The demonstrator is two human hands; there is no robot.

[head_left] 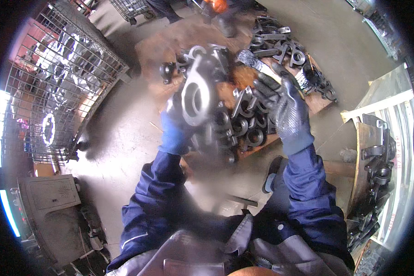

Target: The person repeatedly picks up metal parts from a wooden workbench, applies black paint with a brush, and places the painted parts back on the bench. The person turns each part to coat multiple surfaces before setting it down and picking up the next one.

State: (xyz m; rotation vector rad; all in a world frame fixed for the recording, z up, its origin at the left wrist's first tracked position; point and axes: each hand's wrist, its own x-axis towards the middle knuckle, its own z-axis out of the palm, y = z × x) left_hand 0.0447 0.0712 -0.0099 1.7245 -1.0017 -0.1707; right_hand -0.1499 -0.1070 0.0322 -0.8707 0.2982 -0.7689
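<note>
The left hand (175, 131) gripped a grey metal casting (198, 94) held upright. The right hand (285, 108) closed around a brush (255, 62) above the pallet (317, 103) of castings.

Motion blurs the metal casting (197, 94), which hides the left hand's (175, 133) fingers.

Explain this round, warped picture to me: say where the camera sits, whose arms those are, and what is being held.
The camera is worn on a person's head and looks down, so the two blue-sleeved arms rising from the bottom edge are that person's own. The wide lens bends straight edges near the rim.

The left hand, in a blue glove, holds up a grey metal casting with a ring-shaped eye. The right hand, in a dark glove, grips a brush.

Below the hands, many similar dark castings lie on a wooden pallet on the concrete floor. A wire cage with shiny parts stands at the left. Another person's legs show at the top.
</note>
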